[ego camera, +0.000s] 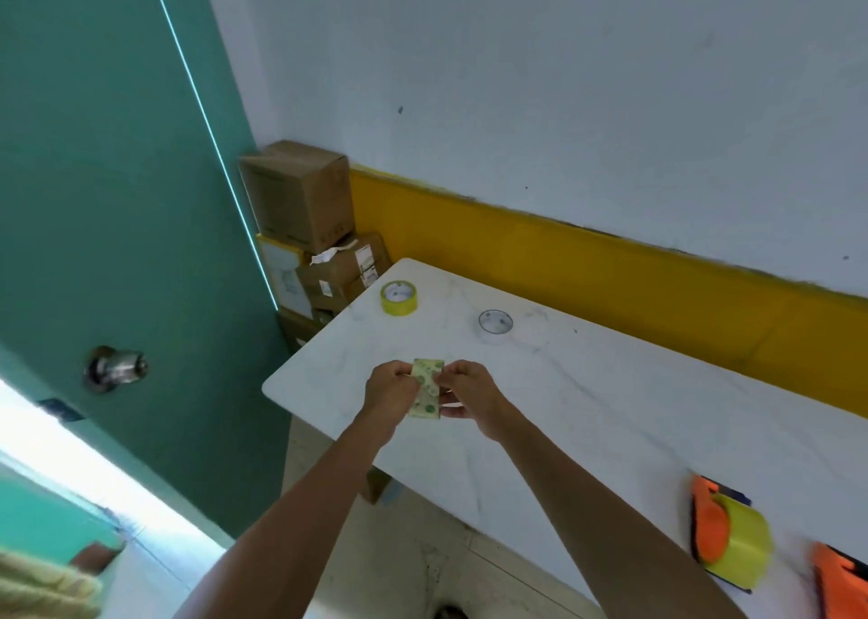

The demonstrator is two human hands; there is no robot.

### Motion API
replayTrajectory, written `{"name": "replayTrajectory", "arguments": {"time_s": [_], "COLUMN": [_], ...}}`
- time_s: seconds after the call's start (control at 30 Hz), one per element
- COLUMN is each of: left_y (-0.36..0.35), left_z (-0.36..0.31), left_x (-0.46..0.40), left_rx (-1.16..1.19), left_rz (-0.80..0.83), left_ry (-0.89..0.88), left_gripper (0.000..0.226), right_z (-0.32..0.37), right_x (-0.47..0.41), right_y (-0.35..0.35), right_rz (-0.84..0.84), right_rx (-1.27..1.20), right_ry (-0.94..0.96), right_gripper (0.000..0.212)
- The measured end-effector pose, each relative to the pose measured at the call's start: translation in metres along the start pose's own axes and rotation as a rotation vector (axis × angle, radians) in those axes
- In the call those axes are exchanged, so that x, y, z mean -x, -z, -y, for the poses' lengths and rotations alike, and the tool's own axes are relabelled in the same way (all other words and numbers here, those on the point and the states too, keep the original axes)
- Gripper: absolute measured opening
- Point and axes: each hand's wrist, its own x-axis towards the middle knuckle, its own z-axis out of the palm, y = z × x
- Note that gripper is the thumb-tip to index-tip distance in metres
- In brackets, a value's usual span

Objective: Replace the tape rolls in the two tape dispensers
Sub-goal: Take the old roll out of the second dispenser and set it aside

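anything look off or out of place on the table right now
Nothing is spilled or broken. One oddity: both hands, left and right, pinch a small green-spotted pale card, not tape. The yellow tape roll and clear tape roll lie flat and untouched; the orange dispenser holding yellow tape lies near the table's near edge.

Even, fairly bright daylight fills the scene, and the strongest source is a blown-out white band at the lower left beside the teal door [117,195], where detail is lost to glare. Shadows on the white counter [587,407] are faint (hardly any under the forearms). Wide-angle distortion bends the wall [563,78] lines, and the orange dispenser [725,531] near the right edge looks soft and smeared.
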Motion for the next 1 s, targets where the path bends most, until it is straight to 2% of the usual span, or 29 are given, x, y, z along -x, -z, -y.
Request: {"name": "replayTrajectory", "arguments": {"time_s": [0.37,0.5,0.77,1.0], "left_y": [0.003,0.002,-0.015,-0.037], "left_z": [-0.023,-0.035,-0.055,-0.054], "left_x": [-0.130,-0.179,-0.251,-0.293], "left_rx": [-0.058,-0.102,-0.167,-0.262], "left_rz": [-0.005,0.056,0.116,0.228], "left_ry": [0.047,0.082,0.093,0.039], "left_gripper": [0.021,0.015,0.022,0.010], "right_z": [0.017,0.023,0.037,0.026], "right_x": [-0.136,-0.181,-0.240,-0.277], "right_y": [-0.008,-0.007,0.005,0.023], "right_rz": [-0.059,-0.091,-0.166,-0.301], "right_rx": [-0.049,-0.071,-0.103,-0.138], "right_ry": [-0.068,-0.114,-0.153,-0.226], "right_gripper": [0.010,0.013,0.012,0.012]}}
